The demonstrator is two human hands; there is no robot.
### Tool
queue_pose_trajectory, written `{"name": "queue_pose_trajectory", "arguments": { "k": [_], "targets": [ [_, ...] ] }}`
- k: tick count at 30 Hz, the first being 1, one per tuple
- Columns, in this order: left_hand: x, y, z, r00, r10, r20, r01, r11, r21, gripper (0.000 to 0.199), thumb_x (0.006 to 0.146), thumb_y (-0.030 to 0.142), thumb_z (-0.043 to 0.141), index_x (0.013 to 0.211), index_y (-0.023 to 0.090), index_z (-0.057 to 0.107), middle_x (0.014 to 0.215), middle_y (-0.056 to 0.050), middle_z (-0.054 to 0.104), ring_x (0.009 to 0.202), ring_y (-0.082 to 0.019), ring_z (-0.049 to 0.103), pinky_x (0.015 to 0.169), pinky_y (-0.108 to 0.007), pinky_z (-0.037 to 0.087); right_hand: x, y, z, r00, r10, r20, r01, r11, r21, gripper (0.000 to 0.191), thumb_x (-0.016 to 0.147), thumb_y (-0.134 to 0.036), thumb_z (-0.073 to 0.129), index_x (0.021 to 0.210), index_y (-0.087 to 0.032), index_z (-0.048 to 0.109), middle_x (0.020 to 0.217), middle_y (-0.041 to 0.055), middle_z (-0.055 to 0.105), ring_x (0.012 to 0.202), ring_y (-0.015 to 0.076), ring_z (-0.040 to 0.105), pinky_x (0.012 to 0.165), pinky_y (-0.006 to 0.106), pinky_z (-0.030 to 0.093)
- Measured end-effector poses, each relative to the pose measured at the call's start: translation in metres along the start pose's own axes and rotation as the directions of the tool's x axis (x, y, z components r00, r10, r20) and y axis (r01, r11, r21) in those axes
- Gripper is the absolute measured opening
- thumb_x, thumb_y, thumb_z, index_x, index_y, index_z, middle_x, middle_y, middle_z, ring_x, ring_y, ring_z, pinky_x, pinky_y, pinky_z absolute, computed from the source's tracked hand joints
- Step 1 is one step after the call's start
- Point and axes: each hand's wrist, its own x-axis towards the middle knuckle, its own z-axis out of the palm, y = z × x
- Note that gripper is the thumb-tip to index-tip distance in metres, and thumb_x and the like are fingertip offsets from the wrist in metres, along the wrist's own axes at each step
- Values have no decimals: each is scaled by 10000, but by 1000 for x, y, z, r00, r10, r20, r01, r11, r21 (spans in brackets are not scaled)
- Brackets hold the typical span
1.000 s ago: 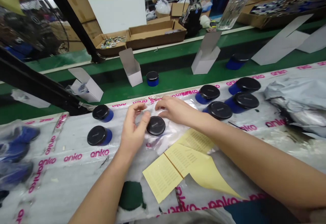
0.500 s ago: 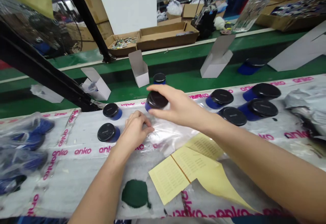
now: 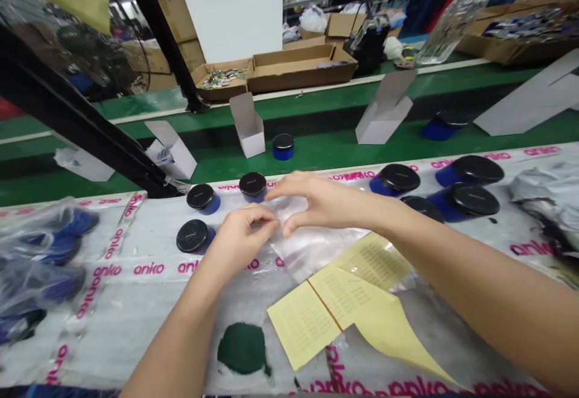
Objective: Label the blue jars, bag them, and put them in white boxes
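My left hand (image 3: pixel 246 232) has its thumb and fingers pinched on the edge of a clear plastic bag (image 3: pixel 307 244). My right hand (image 3: pixel 316 200) is spread over the bag, thumb and fingers apart, holding nothing. A blue jar with a black lid (image 3: pixel 253 186) stands just beyond my left fingers, near the table's back edge. Two more such jars, one at the back (image 3: pixel 203 198) and one nearer (image 3: pixel 195 237), stand left of my left hand. Yellow printed sheets (image 3: pixel 312 319) lie under and in front of the bag.
Several lidded jars (image 3: pixel 465 201) stand at the right. Bagged blue items (image 3: pixel 54 253) lie far left. Open white boxes (image 3: pixel 251 138) and a small jar (image 3: pixel 283 146) stand on the green surface (image 3: pixel 316 145). A black post (image 3: pixel 99 120) slants across the left.
My right hand has let go of a jar, which now stands at the back edge, and has drawn down and opened over the bag. My left hand stays pinched near the bag's edge.
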Motion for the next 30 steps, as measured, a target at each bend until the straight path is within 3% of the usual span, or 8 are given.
{"name": "queue_pose_trajectory", "arguments": {
  "k": [4, 11, 15, 18, 22, 26, 28, 30],
  "targets": [
    [0, 1, 0, 996, -94, -2, 93, 986, -136, 202, 876, 370, 671, 768, 198, 677, 870, -44, 745, 806, -206, 660, 713, -333, 497, -16, 0, 2, 999, 16, -29, -14, 998, 60, 55, 896, -161, 704, 901, -197, 745, 903, 37, 760, 863, 198, 678, 794, 322, 492],
    [4, -8, 7, 979, -175, 108, 201, 924, -324, 268, 783, 365, 786, 752, 168, 607, 740, 7, 641, 677, -122, 559, 652, -257, 437, -23, 3, 5, 984, 45, -172, -40, 999, 29, 160, 933, -181, 617, 842, -225, 740, 842, 16, 774, 811, 193, 682, 844, 354, 495],
    [6, -6, 10, 987, -151, 58, 156, 790, -593, 323, 744, 340, 854, 762, 166, 583, 737, 10, 661, 672, -108, 593, 661, -240, 470, -28, 4, 11, 962, 100, -256, -51, 980, 193, 134, 911, -242, 647, 858, -235, 770, 933, 36, 786, 901, 211, 708, 840, 357, 528],
    [6, -5, 10, 989, -149, 13, 111, 674, -731, 358, 710, 341, 900, 846, 176, 612, 653, 45, 630, 604, -89, 574, 629, -220, 466, -27, 2, 15, 906, 167, -388, -61, 961, 271, 95, 851, -261, 714, 806, -241, 796, 905, 45, 770, 925, 230, 693, 870, 387, 525],
    [5, -5, 8, 991, -131, 16, 90, 579, -810, 477, 717, 457, 888, 1071, 191, 711, 656, 51, 595, 616, -94, 568, 658, -237, 487, -21, -4, 16, 862, 371, -347, -118, 811, 573, 91, 803, -320, 777, 814, -231, 791, 816, 26, 763, 775, 196, 675, 759, 356, 530],
    [4, -3, 8, 990, -109, 89, 139, 652, -746, 260, 716, 356, 891, 772, 157, 735, 766, -5, 662, 718, -116, 604, 715, -257, 495, -13, -6, 14, 826, 487, -284, -151, 676, 721, 198, 735, -382, 848, 762, -208, 756, 759, 8, 714, 693, 148, 609, 700, 311, 496],
    [5, -2, 8, 995, -95, 18, 74, 624, -778, 253, 711, 287, 882, 646, 150, 679, 930, -28, 703, 832, -126, 633, 768, -248, 503, -10, -6, 14, 816, 529, -231, -150, 580, 801, 246, 705, -401, 871, 745, -204, 729, 737, -4, 682, 671, 132, 586, 680, 293, 483],
    [7, -1, 7, 987, -114, -113, -35, 536, -844, 344, 711, 267, 866, 555, 145, 584, 944, -26, 708, 840, -116, 636, 767, -230, 507, -7, -6, 14, 826, 550, -122, -166, 444, 881, 289, 680, -413, 882, 724, -202, 689, 707, -12, 655, 648, 123, 574, 656, 279, 477]
  ]
}}
